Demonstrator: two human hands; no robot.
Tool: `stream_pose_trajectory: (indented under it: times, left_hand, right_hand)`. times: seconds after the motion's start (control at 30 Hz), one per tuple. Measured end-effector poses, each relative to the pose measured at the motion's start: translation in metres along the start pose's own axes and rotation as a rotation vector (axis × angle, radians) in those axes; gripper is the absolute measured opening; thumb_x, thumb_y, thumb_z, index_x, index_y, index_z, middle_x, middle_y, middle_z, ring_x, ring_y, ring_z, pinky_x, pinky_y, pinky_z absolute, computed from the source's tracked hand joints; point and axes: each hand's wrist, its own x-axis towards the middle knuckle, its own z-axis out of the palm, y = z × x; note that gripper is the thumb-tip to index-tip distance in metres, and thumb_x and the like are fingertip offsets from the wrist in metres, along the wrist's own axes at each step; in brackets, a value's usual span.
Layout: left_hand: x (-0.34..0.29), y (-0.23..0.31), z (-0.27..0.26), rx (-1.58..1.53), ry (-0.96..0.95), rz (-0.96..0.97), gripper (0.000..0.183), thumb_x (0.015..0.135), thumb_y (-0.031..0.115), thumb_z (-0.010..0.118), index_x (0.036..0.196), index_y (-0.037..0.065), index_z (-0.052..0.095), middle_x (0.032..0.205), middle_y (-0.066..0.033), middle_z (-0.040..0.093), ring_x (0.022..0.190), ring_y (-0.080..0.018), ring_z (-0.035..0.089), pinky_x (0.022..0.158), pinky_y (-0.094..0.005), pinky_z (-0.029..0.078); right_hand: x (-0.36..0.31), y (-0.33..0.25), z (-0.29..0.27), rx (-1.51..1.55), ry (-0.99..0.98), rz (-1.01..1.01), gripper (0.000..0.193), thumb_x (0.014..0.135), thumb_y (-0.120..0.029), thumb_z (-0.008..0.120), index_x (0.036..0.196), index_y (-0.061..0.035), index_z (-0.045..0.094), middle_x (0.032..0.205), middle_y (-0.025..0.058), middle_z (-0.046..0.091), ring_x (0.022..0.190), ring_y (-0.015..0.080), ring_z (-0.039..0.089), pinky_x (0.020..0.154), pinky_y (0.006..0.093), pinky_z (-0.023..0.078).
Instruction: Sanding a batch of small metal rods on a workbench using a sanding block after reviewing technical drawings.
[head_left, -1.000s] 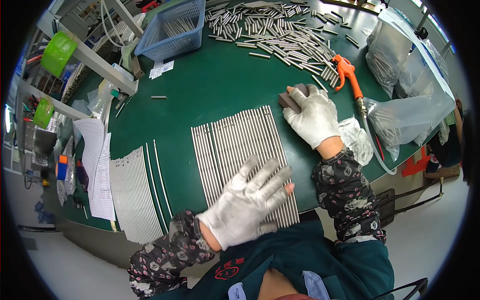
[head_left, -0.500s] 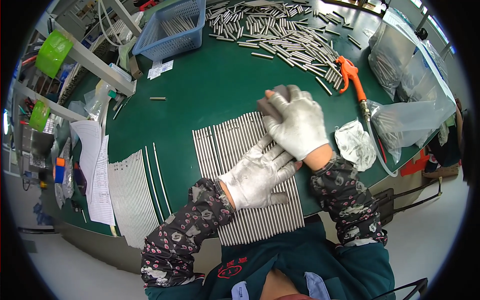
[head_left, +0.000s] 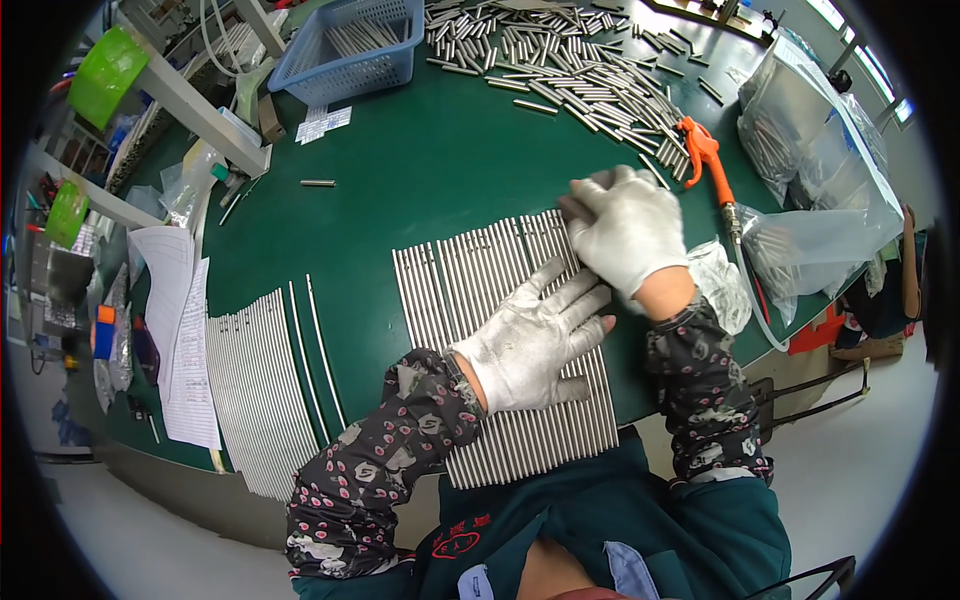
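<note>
Side by side on the green table lies a row of long thin metal rods (head_left: 465,275), their far ends roughly lined up. My left hand (head_left: 530,345), in a worn whitish glove with bare fingertips, rests flat across the rods with its fingers spread. My right hand (head_left: 635,230), gloved the same way, is closed round a grey-brown block (head_left: 573,208) at the far right end of the row. Most of the block is hidden under the glove. Left of these, a second row of rods (head_left: 260,390) lies with two single rods beside it.
Many short metal pins (head_left: 600,95) are heaped at the back, near a blue basket (head_left: 345,75) with more inside. An orange air gun (head_left: 705,160) with a hose lies at right, beside a crumpled white cloth (head_left: 715,285) and clear bags (head_left: 815,235). Papers (head_left: 190,350) hang at left.
My right hand has moved right across the rods' far ends, away from my left hand, with the block now more covered. The left hand stays on the rods.
</note>
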Motion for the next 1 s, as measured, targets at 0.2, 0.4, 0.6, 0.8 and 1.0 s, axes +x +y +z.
stream_pose_trajectory:
  times: [0.2, 0.4, 0.6, 0.8, 1.0]
  left_hand:
    - [-0.004, -0.002, 0.001, -0.043, -0.022, -0.029, 0.077, 0.079, 0.056, 0.06, 0.137, 0.007, 0.048, 0.143, -0.0153, 0.043, 0.14, -0.0312, 0.031, 0.118, -0.0505, 0.015]
    - [0.0, 0.0, 0.002, 0.023, 0.02, 0.008, 0.076, 0.079, 0.055, 0.06, 0.136, 0.007, 0.048, 0.143, -0.0149, 0.044, 0.14, -0.0301, 0.031, 0.118, -0.0507, 0.015]
    - [-0.002, 0.003, -0.002, 0.001, -0.032, -0.016, 0.077, 0.078, 0.056, 0.061, 0.136, 0.007, 0.048, 0.143, -0.0146, 0.044, 0.139, -0.0302, 0.033, 0.116, -0.052, 0.018]
    - [-0.003, -0.001, 0.004, -0.057, 0.01, -0.021, 0.073, 0.081, 0.056, 0.058, 0.134, 0.006, 0.051, 0.14, -0.0147, 0.047, 0.138, -0.0293, 0.034, 0.118, -0.0519, 0.014]
    - [0.003, 0.001, 0.002, 0.02, 0.042, 0.017, 0.075, 0.078, 0.054, 0.061, 0.132, 0.004, 0.051, 0.139, -0.0155, 0.046, 0.137, -0.0314, 0.035, 0.117, -0.0506, 0.017]
  right_hand:
    - [-0.008, -0.024, 0.005, 0.115, -0.014, -0.118, 0.038, 0.078, -0.03, 0.063, 0.113, -0.0158, 0.069, 0.107, 0.0193, 0.061, 0.097, 0.0328, 0.06, 0.084, 0.0429, 0.05]
    - [-0.005, 0.001, -0.004, 0.046, -0.022, 0.053, 0.034, 0.08, -0.031, 0.063, 0.11, -0.0155, 0.07, 0.103, 0.0173, 0.063, 0.094, 0.0321, 0.061, 0.081, 0.0429, 0.051]
    - [-0.006, -0.008, 0.001, 0.06, 0.021, 0.013, 0.031, 0.079, -0.03, 0.064, 0.105, -0.0152, 0.072, 0.098, 0.0126, 0.064, 0.092, 0.0305, 0.062, 0.078, 0.041, 0.052]
    - [-0.005, -0.031, 0.003, 0.224, -0.027, -0.123, 0.043, 0.077, -0.031, 0.066, 0.117, -0.0144, 0.067, 0.116, 0.0227, 0.059, 0.1, 0.0355, 0.059, 0.087, 0.0417, 0.049]
    - [0.0, -0.009, -0.004, -0.009, -0.015, 0.034, 0.03, 0.079, -0.028, 0.064, 0.104, -0.014, 0.071, 0.097, 0.0135, 0.064, 0.092, 0.0304, 0.061, 0.077, 0.0433, 0.051]
